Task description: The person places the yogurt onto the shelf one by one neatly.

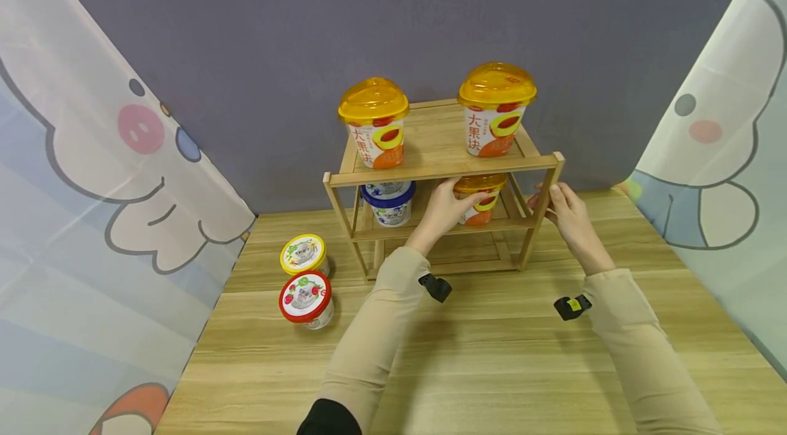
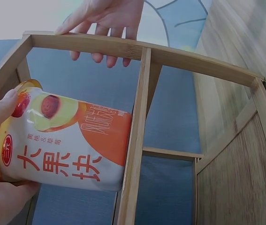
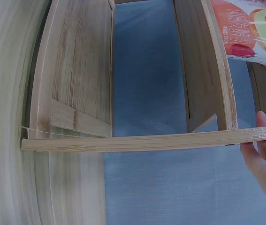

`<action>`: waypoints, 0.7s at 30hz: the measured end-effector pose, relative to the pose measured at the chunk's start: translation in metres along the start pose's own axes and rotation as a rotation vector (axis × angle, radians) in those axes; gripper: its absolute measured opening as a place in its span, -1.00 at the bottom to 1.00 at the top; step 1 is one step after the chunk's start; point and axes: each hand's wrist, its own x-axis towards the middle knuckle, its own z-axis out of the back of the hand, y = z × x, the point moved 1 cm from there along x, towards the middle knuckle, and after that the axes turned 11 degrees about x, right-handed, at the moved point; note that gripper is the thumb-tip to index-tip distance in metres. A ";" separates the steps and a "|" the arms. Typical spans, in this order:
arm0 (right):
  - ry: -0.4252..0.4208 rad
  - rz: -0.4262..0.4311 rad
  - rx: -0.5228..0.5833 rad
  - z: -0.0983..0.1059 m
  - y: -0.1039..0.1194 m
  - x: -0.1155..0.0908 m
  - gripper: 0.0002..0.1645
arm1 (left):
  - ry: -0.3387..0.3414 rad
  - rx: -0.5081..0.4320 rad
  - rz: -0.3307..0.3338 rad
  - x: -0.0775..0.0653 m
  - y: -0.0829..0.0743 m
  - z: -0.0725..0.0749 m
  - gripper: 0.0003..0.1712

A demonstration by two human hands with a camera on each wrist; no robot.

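Observation:
My left hand [image 1: 444, 211] grips a yogurt cup [image 1: 477, 215] with a yellow domed lid and peach pictures. This cup stands at the right end of the wooden rack's middle shelf; in the left wrist view my thumb and fingers lie around its lid end. At the rack's right front post, my right hand [image 1: 568, 220] holds the wood, fingers reaching past the post in both wrist views. Two matching cups stand upright on the top shelf, a left cup [image 1: 376, 131] and a right cup [image 1: 492, 124]. Blue-lidded tubs [image 1: 392, 212] sit at the middle shelf's left end.
The wooden rack [image 1: 443, 169] stands on a wood-grain table [image 1: 492, 353] before a grey backdrop. Left of it are a yellow-lidded tub [image 1: 304, 254] and a red-lidded tub [image 1: 305, 297]. Cartoon-printed cloths [image 1: 707, 148] hang at both sides.

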 end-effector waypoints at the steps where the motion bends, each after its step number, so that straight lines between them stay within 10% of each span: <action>1: -0.001 0.001 -0.003 0.000 0.000 0.000 -0.75 | -0.002 0.000 0.001 0.000 0.000 0.000 -0.46; 21: 0.010 0.010 0.004 0.000 -0.001 0.000 -0.75 | -0.017 0.007 -0.039 0.000 0.004 -0.002 -0.40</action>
